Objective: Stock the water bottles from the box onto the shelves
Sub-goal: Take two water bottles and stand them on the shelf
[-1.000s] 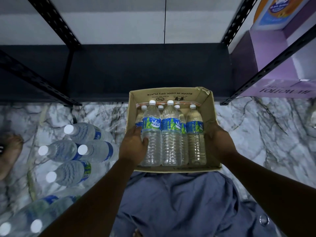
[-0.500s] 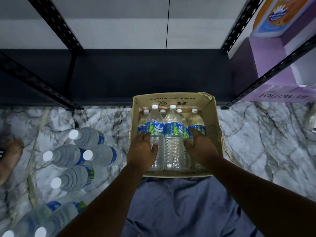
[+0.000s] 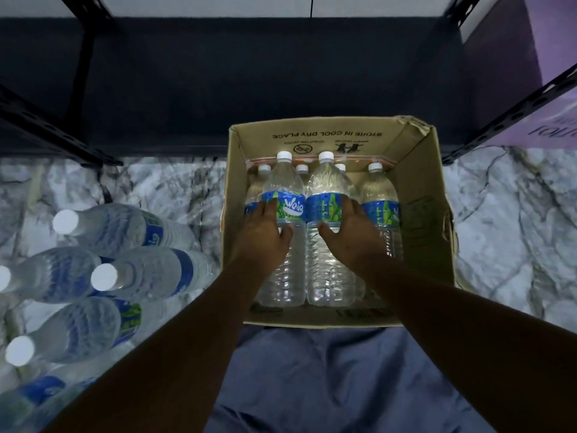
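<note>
An open cardboard box (image 3: 418, 195) sits on the marble floor in front of a dark low shelf (image 3: 249, 82). Several clear water bottles with blue-green labels and white caps stand inside it. My left hand (image 3: 262, 232) wraps around the front left bottle (image 3: 285, 245) at its label. My right hand (image 3: 349, 232) wraps around the front middle bottle (image 3: 326, 195) beside it. A third front bottle (image 3: 381, 195) stands to the right, untouched. More bottles stand behind, mostly hidden.
Several more water bottles (image 3: 131, 270) stand on the marble floor (image 3: 515, 229) to the left. Black slotted shelf posts (image 3: 46, 129) frame the shelf. A purple carton (image 3: 549, 89) sits at the right. My blue trousers (image 3: 327, 379) fill the bottom.
Both hands moved inward and forward from the box sides onto the two front bottles. The view moved closer to the box.
</note>
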### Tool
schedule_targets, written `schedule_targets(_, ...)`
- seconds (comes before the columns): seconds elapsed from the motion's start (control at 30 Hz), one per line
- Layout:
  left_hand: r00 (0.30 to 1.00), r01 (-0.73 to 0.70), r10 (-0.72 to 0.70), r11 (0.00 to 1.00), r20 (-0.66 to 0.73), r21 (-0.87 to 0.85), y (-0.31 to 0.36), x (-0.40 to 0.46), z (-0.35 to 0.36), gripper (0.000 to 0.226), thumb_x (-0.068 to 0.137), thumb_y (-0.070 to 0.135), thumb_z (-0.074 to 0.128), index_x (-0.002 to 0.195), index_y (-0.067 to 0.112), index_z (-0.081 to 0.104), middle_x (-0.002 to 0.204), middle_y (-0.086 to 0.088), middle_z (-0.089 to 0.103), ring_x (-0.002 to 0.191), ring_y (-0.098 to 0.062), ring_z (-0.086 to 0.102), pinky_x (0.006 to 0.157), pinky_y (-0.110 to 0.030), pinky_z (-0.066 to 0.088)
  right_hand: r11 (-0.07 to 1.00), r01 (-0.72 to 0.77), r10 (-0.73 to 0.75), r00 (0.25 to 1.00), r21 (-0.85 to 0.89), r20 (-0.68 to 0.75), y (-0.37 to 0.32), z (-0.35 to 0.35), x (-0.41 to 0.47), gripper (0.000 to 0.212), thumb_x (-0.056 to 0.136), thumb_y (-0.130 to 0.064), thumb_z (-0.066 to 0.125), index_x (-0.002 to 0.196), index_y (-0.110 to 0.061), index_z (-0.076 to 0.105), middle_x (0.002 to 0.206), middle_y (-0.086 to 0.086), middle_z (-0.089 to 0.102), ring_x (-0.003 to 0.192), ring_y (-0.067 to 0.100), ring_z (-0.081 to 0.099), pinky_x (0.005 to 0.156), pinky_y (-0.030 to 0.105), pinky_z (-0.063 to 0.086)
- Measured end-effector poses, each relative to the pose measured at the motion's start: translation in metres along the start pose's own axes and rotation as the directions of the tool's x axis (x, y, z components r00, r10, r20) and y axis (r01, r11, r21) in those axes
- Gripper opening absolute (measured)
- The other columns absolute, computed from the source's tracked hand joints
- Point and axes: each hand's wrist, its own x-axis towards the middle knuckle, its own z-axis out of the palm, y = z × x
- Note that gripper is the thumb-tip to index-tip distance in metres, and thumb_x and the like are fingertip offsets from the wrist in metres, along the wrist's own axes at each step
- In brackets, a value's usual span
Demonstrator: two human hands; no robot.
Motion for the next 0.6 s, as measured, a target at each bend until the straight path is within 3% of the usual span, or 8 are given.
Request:
schedule_targets(0.17, 0.999, 0.048, -0.048, 0.994, -0.005, -0.094, -0.005, 0.013, 0.019, 0.071, 0.097, 0.039, 0.051, 0.155, 0.02, 0.015, 0.158, -0.007, 0.025, 0.143, -0.028, 0.03, 0.114, -0.048, 0.032, 0.996, -0.035, 0.037, 0.999, 0.076, -0.013, 0.002, 0.018, 0.013, 0.088, 0.09, -0.04, 0.062, 0.153, -0.01, 0.009, 0.153, 0.018, 0.024, 0.137, 0.037, 0.034, 0.108, 0.049, 0.037)
schedule_targets(0.4, 0.993, 0.062, -0.074, 0.99, -0.088, -0.129, -0.009, 0.016, 0.031, 0.069, 0.097, 0.036, 0.053, 0.155, 0.024, 0.016, 0.158, -0.006, 0.029, 0.14, -0.03, 0.034, 0.111, -0.047, 0.035, 0.985, -0.098, 0.109, 0.992, 0.143, -0.066, -0.005, 0.032, 0.024, 0.097, 0.086, -0.039, 0.067, 0.154, -0.011, 0.003, 0.153, 0.02, 0.024, 0.137, 0.039, 0.033, 0.108, 0.05, 0.038)
schedule_targets(0.6, 0.968, 0.217, -0.249, 0.902, -0.041, -0.372, 0.0, 0.025, 0.041, 0.069, 0.098, 0.021, 0.047, 0.156, 0.026, 0.009, 0.16, -0.01, 0.024, 0.139, -0.032, 0.036, 0.109, -0.043, 0.038, 0.959, -0.174, 0.198, 0.977, 0.225, -0.086, -0.007, 0.033, 0.038, 0.102, 0.078, -0.037, 0.071, 0.153, -0.011, 0.006, 0.141, 0.022, 0.035, 0.127, 0.04, 0.042, 0.1, 0.046, 0.04)
